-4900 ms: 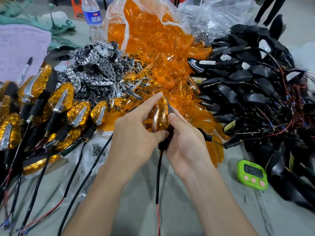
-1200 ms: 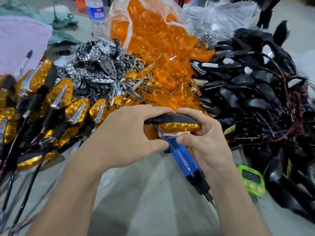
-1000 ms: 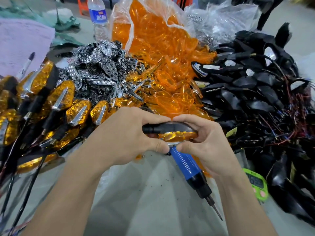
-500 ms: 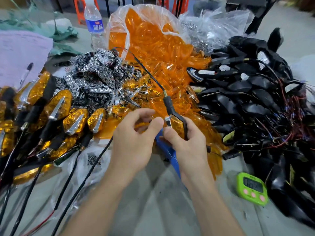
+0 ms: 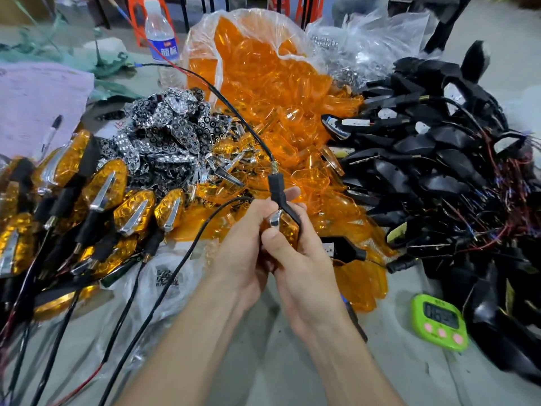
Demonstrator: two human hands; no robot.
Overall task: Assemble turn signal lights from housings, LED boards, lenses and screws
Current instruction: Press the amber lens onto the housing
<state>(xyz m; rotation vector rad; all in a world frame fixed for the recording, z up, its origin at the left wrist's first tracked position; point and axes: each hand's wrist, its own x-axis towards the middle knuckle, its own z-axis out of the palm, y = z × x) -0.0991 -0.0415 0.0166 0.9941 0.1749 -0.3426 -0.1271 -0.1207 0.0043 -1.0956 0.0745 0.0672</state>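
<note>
My left hand (image 5: 243,247) and my right hand (image 5: 304,268) both grip one turn signal light (image 5: 285,227) in the middle of the view. It has an amber lens, a chrome trim strip and a black stem pointing up, with its black wire (image 5: 228,104) arcing off to the far left. Finished lights (image 5: 99,197) lie in a row at the left. Behind them sits a heap of chrome LED reflector boards (image 5: 169,133). A bag of amber lenses (image 5: 263,83) spills at the centre back, and black housings (image 5: 439,159) with wires pile up at the right.
A green timer (image 5: 439,320) lies on the grey table (image 5: 263,370) at the right front. A blue-handled screwdriver (image 5: 351,312) is mostly hidden under my right wrist. A water bottle (image 5: 162,45), a pink paper with a pen (image 5: 49,136) and clear plastic bags (image 5: 366,45) are at the back.
The light was held flat with the screwdriver under it; it now stands upright, stem up, its wire whipped up toward the far left. The screwdriver has slid beneath my right wrist.
</note>
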